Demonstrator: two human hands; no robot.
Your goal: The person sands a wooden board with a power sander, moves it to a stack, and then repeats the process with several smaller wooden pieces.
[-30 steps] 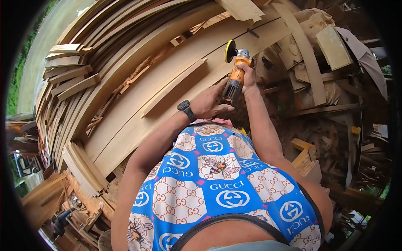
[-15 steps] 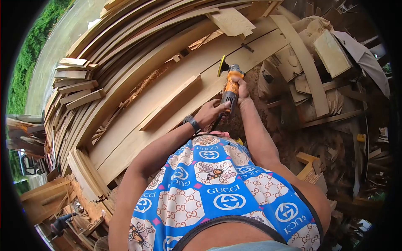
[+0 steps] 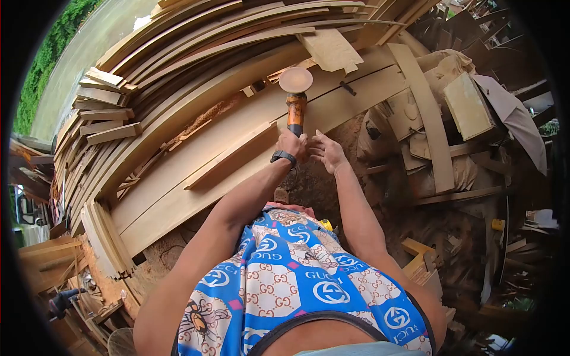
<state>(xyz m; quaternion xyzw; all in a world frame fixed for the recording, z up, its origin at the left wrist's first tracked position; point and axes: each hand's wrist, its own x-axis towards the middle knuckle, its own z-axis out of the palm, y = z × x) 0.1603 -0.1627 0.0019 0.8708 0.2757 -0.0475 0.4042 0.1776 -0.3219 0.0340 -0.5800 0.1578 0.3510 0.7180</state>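
Left hand held the sander by its rear end, disc pointing away

The person's left hand was closed around the rear of an orange-and-black handheld sander. The tool lay straight ahead of the body, its long axis running away from the torso, with the round pale disc at the far end, its flat face towards the camera.

The right hand was open, fingers loosely spread, just beside the left; whether their fingertips touched could not be told. The left was nearer the tool.

In view, the sander crossed wide pale wooden boards, near the end of a long straight wooden strip. A small dark bar lay right of the disc, apart from it. Open board surface showed between them.
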